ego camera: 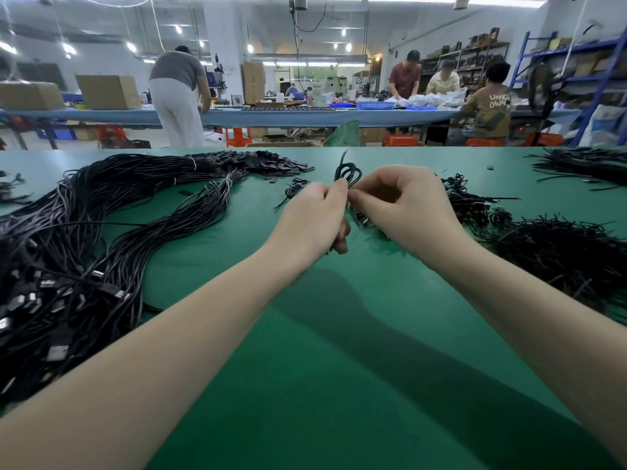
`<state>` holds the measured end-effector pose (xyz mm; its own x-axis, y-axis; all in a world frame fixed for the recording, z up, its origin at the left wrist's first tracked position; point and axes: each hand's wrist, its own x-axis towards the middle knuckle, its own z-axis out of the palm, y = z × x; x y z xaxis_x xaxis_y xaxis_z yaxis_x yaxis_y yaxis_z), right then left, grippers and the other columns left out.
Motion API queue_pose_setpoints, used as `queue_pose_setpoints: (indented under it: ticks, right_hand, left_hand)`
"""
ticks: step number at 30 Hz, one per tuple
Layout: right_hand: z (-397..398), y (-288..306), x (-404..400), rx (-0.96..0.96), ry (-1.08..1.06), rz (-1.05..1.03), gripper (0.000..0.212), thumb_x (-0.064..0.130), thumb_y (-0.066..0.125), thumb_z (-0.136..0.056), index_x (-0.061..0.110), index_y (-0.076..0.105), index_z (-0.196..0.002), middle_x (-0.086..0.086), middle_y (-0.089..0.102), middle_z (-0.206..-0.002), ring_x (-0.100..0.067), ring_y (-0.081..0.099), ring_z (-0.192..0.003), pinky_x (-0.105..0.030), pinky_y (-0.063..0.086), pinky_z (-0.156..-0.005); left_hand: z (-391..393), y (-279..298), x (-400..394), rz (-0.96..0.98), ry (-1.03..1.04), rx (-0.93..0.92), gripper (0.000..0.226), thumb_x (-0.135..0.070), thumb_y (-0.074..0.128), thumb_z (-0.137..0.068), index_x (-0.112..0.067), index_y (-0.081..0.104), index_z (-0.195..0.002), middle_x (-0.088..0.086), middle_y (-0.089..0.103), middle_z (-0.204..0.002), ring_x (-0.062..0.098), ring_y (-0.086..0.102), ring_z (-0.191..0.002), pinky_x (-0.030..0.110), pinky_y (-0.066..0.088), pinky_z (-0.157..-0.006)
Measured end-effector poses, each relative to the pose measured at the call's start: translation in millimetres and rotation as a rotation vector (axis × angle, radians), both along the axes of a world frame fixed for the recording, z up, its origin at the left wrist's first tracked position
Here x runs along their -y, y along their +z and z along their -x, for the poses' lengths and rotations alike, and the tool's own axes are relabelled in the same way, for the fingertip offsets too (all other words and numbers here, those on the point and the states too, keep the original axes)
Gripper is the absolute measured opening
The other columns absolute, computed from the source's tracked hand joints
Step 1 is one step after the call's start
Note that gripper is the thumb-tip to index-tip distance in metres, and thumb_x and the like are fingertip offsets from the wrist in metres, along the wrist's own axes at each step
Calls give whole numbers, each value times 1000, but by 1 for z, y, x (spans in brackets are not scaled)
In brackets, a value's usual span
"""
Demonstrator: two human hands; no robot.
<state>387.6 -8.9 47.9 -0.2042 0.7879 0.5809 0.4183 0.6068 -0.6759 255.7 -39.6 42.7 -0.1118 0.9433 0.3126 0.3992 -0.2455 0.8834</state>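
The left hand [312, 218] is curled round the lower part of a small coil [347, 173] of thin black cable, with thumb and forefinger pinching it at the waist. The right hand [403, 212] meets it there, its own thumb and forefinger nipping the same spot and its other fingers bent. The coil is held in the air above the middle of the bench [339, 351], toward the far edge. Its glossy round loops fan out above the fingertips and one loose end pokes up.

This looks like the binding step: the cable is wound and its waist is being cinched. Whether a tie already sits between the fingers is hidden. The next move probably calls for a firm pinch from the left hand while the right twists, since springy loops like these would slip apart if let go.

A second small coil [291, 192] lies just beyond the left hand. A tangled heap [471, 201] of dark bound pieces lies just past the right hand, and a bristly mound of short stiff ties [559, 256] sits nearer the right edge. Along the left edge sprawls a thick bundle [101, 232] of long smooth cables, with boxy metal plugs [57, 351] at its near end. Flat matte tabs [281, 164] lie at the far edge. The bench top is a smooth green mat.
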Motion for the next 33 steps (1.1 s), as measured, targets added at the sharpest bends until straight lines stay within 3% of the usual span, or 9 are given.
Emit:
queue_pose_setpoints:
  ticks: [5, 9, 11, 15, 17, 22, 25, 28, 33]
  right_hand:
    - [-9, -2, -11, 69, -93, -18, 13, 22, 69, -85, 19, 68, -72, 7, 60, -58, -1, 47, -46, -13, 37, -45]
    - [-12, -8, -13, 255, -156, -163, 15, 20, 66, -85, 12, 66, -72, -5, 57, -66, -23, 52, -63, -30, 40, -56]
    - [-11, -7, -12, 305, -140, -222, 9, 18, 66, -84, 13, 71, -79, -4, 60, -73, -25, 56, -73, -33, 44, -64]
    - [-10, -9, -9, 396, -108, -298, 11, 19, 65, -87, 13, 74, -89, -3, 66, -83, -24, 59, -80, -41, 50, -70]
    - [-10, -8, -8, 428, -63, -327, 11, 18, 65, -87, 13, 75, -89, -3, 66, -84, -24, 59, -80, -42, 50, -72]
    - [-15, -2, -10, 373, 36, -259, 6, 18, 69, -86, 17, 75, -85, 9, 64, -77, 0, 58, -71, -14, 44, -65]
    - [-17, -1, -12, 352, 54, -240, 5, 18, 71, -84, 19, 75, -84, 18, 59, -73, 15, 51, -66, -2, 36, -59]
    - [-15, -3, -13, 287, 31, -292, 6, 11, 70, -83, 15, 74, -82, 22, 54, -71, 15, 50, -66, -2, 34, -59]
    - [-10, -2, -9, 131, 86, -225, 17, 16, 68, -86, 30, 68, -76, 14, 65, -67, -6, 58, -63, -21, 48, -57]
  left_hand:
    - [5, 9, 4, 55, -43, 1, 56, -53, 33, -97, -23, 69, -68, -7, 64, -66, 10, 61, -56, 23, 38, -56]
    - [0, 6, 0, -143, -92, -68, 40, -36, 38, -101, -37, 72, -81, -14, 63, -99, -4, 52, -98, 15, 39, -82]
    - [3, 7, 1, -120, -118, 2, 33, -30, 41, -100, -37, 70, -87, -26, 65, -95, -15, 55, -95, 5, 40, -77]
    - [9, 7, -1, 61, -97, 130, 32, -18, 39, -97, -34, 67, -96, -6, 71, -100, 14, 68, -94, 27, 52, -83]
    - [12, 7, -3, 122, -108, 157, 38, -8, 36, -93, -31, 65, -100, -5, 72, -84, 12, 68, -76, 29, 55, -78]
    - [29, 5, -8, 244, -234, 143, 47, 10, 50, -86, -19, 60, -122, 6, 68, -88, 9, 66, -70, 19, 54, -61]
    - [34, 1, -8, 237, -270, -22, 44, -9, 71, -82, -28, 62, -121, 9, 71, -93, 6, 65, -75, 19, 52, -65]
    - [30, 0, -8, 114, -209, -205, 7, -38, 67, -87, -38, 68, -94, -13, 69, -75, 2, 62, -63, 16, 47, -58]
    - [26, 2, -8, 234, -217, -41, 39, -58, 47, -92, -27, 71, -89, -20, 63, -74, -1, 59, -58, 16, 46, -52]
